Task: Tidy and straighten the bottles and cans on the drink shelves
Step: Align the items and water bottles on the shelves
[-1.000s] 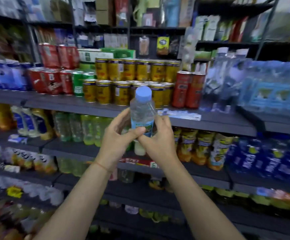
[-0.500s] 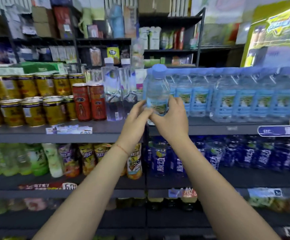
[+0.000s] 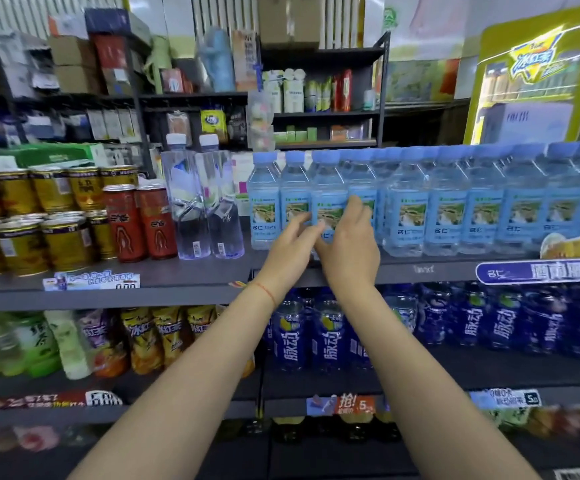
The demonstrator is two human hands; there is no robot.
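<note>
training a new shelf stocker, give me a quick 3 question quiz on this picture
1. True or false: both hands are at a blue-label water bottle standing on the shelf.
2. What stands directly left of the clear bottles? A) red cans B) green bottles C) boxes
3. What colour are the caps in the water row?

Key: 1 true. 2 A, the red cans. 3 blue. Left hand and right hand flank the bottle.

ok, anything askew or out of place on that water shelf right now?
Nothing obviously off. The blue-capped water bottles stand upright in a row, labels forward. Both hands, left and right, are on the third bottle. The red cans and clear bottles beside them also stand upright.
</note>
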